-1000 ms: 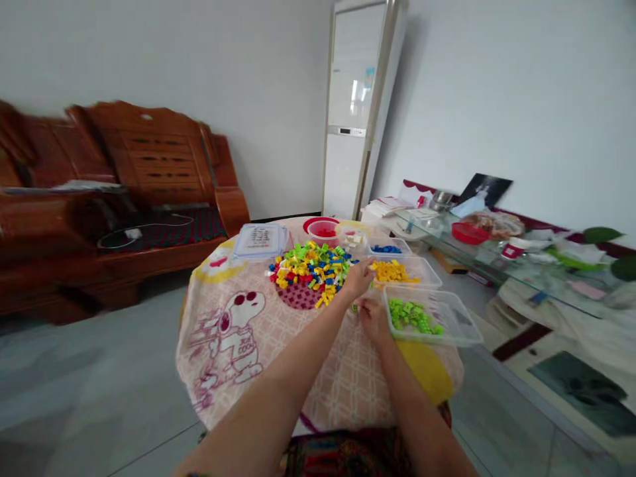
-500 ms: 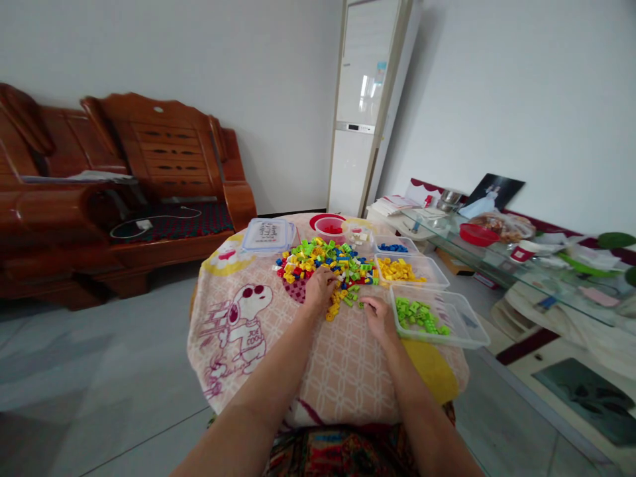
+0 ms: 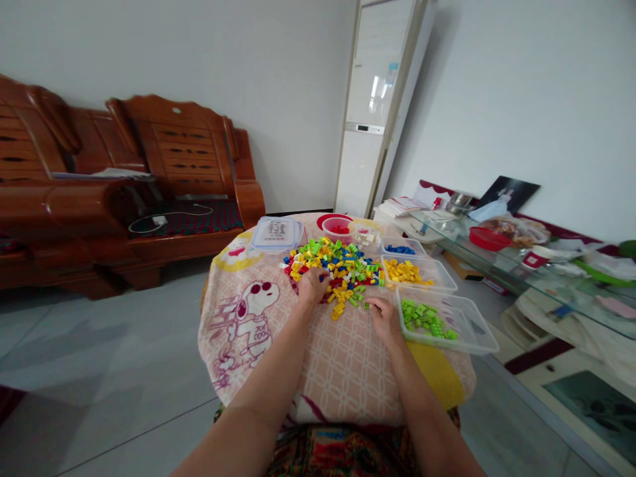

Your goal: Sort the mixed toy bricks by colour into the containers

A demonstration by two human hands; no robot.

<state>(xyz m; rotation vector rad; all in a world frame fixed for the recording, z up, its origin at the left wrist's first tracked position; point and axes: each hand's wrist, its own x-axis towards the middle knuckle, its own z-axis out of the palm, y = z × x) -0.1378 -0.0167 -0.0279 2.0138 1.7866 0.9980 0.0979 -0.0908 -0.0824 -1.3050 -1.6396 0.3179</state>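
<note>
On the round table lies a mixed pile of toy building blocks, yellow, green, blue, red and white. My left hand is at the pile's near left edge with fingers curled together; what is in them is too small to make out. To the right, my right hand has its fingers pinched at a small green building block, just left of the green blocks' box. Between the hands, loose yellow blocks and several green ones lie on the cloth.
Clear plastic boxes stand along the right: one with green blocks, one with yellow, one with blue. Behind are a pink bowl of red blocks and white blocks. A lidded container sits back left.
The view has turned slightly left. My left hand has shifted a little left along the pile's near edge. My right hand stays beside the green box, fingers still at the green block.
</note>
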